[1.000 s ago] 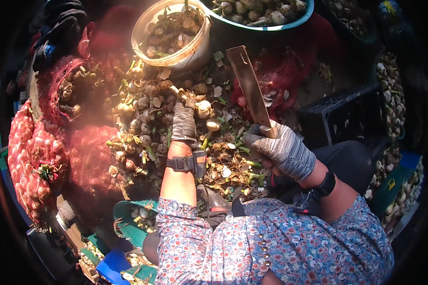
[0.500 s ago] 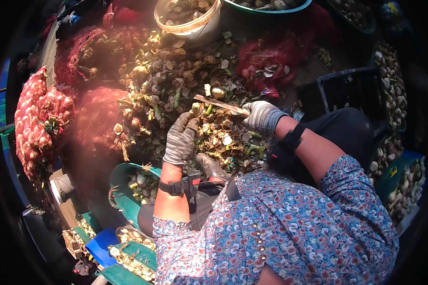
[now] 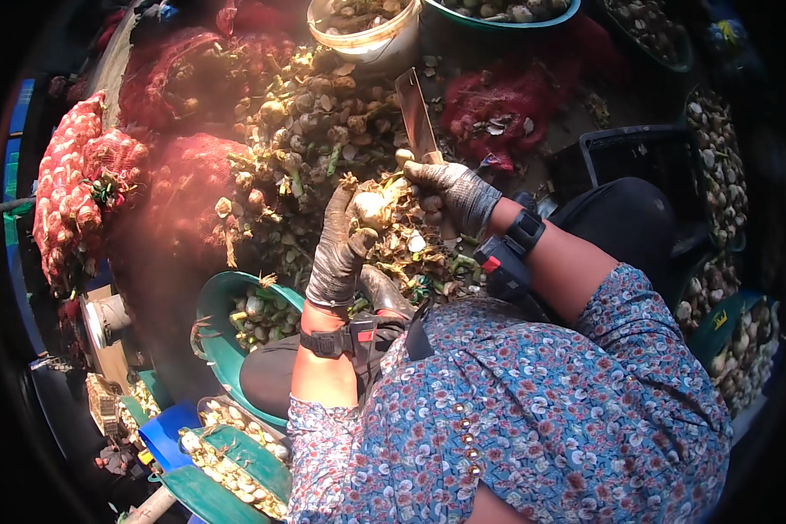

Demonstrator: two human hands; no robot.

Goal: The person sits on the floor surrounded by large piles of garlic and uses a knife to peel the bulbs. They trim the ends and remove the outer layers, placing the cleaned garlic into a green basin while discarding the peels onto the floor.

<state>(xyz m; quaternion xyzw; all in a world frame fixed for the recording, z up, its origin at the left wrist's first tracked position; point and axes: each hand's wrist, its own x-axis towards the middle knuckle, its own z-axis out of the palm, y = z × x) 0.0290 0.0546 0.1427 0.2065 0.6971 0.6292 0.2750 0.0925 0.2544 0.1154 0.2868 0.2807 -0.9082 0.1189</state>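
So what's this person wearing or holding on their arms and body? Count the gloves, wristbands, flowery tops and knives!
Knit gloves: 2
Black wristbands: 2
Flowery top: 1
Wide-bladed knife: 1
Total: 6

No readable text, labels, numbers
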